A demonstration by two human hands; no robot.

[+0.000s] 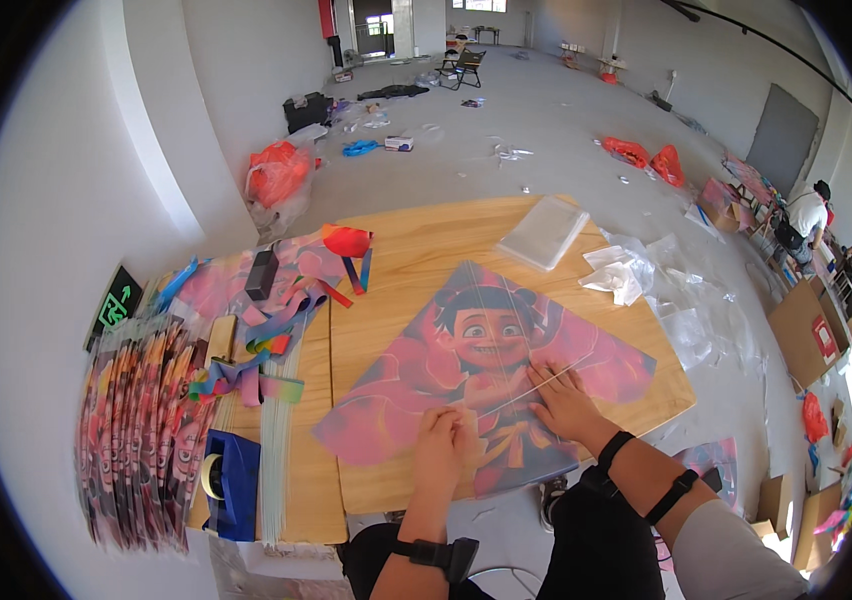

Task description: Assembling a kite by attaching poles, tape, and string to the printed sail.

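Topping table (396,265), kite (489,368) lay flat: right hand (566,404) spread wide, four o'clock; left hand (443,440) bunched, seven o'clock, hold unclear.

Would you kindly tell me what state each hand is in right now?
Left hand: closed, fingers curled, at the printed kite-shaped sheet; whether it pinches anything cannot be told.
Right hand: open, fingers spread on the sheet.

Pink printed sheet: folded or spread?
Spread: the printed sheet lies flat on the wooden table, both wings out, right hand on it.
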